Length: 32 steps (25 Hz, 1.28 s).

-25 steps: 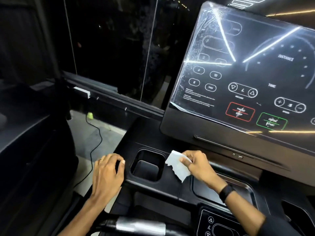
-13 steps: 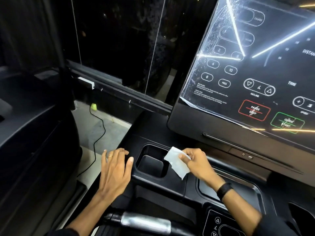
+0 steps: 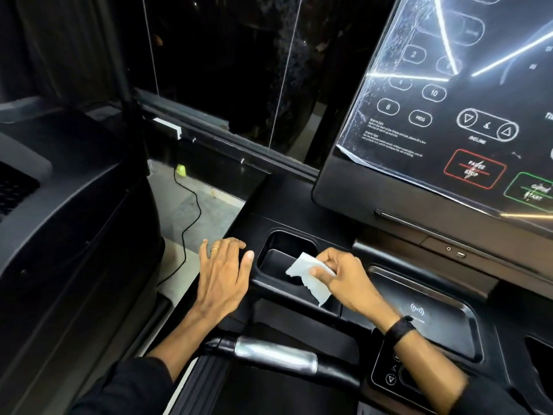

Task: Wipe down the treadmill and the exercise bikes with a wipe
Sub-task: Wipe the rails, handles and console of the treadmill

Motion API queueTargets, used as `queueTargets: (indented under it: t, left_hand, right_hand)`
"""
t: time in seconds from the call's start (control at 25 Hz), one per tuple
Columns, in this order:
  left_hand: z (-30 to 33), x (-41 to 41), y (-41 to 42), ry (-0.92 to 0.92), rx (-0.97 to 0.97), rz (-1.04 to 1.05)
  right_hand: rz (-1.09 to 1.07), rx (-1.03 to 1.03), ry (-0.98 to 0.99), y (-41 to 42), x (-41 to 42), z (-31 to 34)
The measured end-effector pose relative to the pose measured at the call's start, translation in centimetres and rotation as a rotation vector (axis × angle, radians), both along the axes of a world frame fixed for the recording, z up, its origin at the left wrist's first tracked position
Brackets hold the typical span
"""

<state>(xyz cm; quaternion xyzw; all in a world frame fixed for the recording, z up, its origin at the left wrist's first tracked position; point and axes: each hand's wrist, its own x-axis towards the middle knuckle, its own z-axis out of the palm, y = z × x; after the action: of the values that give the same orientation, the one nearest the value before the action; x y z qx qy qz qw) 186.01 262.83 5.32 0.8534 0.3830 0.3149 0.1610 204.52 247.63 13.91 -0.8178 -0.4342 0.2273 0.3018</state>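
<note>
Fingers of right hand [image 3: 344,277] pinch wipe [image 3: 311,277], seemingly above cup holder [image 3: 278,260].

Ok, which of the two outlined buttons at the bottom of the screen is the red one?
The PAUSE/STOP button, the left one of the pair. Its outline is red, while the START button to its right is outlined green.

You have two bare hands in view, the left hand [image 3: 223,277] and the right hand [image 3: 348,277]. There is one crumpled white paper wipe [image 3: 308,275], one black treadmill console [image 3: 299,205] with one glossy tilted control screen [image 3: 449,100], one deep square black cup recess [image 3: 284,250], one shallow black charging tray [image 3: 434,324], one silver metal grip bar [image 3: 275,356], one thin black floor cable [image 3: 191,214], one black wristband [image 3: 399,327] and one finger ring [image 3: 214,249].
</note>
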Motion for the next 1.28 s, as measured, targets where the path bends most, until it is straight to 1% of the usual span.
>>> queueTargets:
  t: [0.2, 0.48, 0.84, 1.04, 1.16, 1.28]
  left_hand:
    - [0.0, -0.1, -0.2, 0.012, 0.032, -0.03]
    - [0.0, -0.2, -0.5, 0.03, 0.059, -0.062]
    - [0.3, -0.3, -0.7, 0.053, 0.118, -0.176]
    - [1.2, 0.8, -1.9, -0.076, 0.04, -0.246]
    - [2.7, 2.7, -4.1, -0.162, -0.009, -0.301]
    - [4.0, 5.1, -6.6, -0.205, -0.033, -0.39]
  right_hand:
    - [-0.169, 0.282, 0.031, -0.4, 1.7, 0.6]
    - [-0.124, 0.171, 0.001, -1.6, 1.7, -0.6]
    - [-0.092, 0.159, 0.001, -2.9, 1.8, -0.2]
    - [-0.087, 0.119, -0.016, -3.9, 1.6, 0.0]
    - [-0.096, 0.137, -0.026, -5.0, 1.5, 0.5]
    - [-0.123, 0.147, -0.026, -6.3, 1.3, 1.2]
